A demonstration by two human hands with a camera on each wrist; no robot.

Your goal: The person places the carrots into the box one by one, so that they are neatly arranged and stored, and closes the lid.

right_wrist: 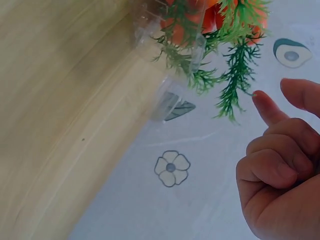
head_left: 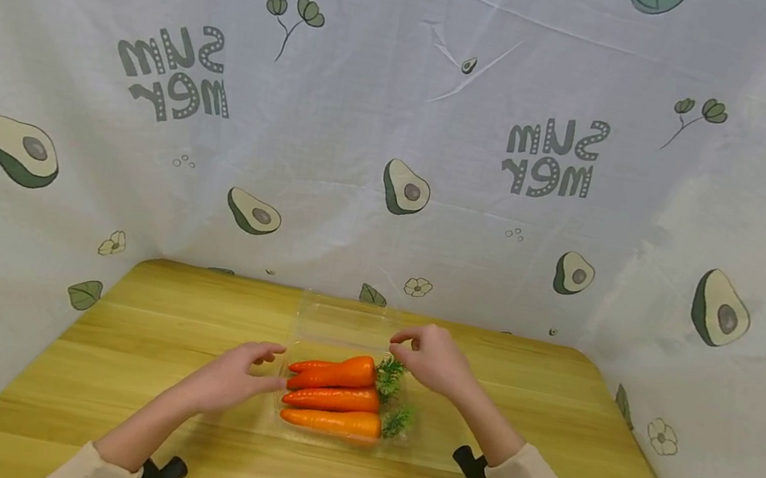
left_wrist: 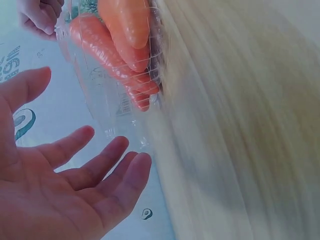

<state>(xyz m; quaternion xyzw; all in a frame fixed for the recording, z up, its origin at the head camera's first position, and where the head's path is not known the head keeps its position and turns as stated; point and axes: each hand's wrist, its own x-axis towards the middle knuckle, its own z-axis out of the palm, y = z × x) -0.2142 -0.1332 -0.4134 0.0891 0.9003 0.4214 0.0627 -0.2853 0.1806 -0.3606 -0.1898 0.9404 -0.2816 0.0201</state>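
Observation:
Several orange carrots (head_left: 333,398) with green leafy tops (head_left: 389,377) lie side by side in a clear plastic box (head_left: 329,435), its lid (head_left: 348,319) folded back. My left hand (head_left: 230,379) is at the box's left side, beside the carrot tips; the left wrist view shows its palm and spread fingers (left_wrist: 82,170) with nothing between them. At the right, my right hand (head_left: 435,359) is by the leafy tops. In the right wrist view its index fingertip touches or nearly touches a sprig (right_wrist: 235,82); thumb and index are apart, the other fingers curled.
The box rests on a wooden table (head_left: 129,349). A white cloth (head_left: 342,122) with avocado and flower prints hangs behind the table and at both sides. A black wrist mount (head_left: 162,476) sits at the left wrist, another mount (head_left: 470,463) at the right.

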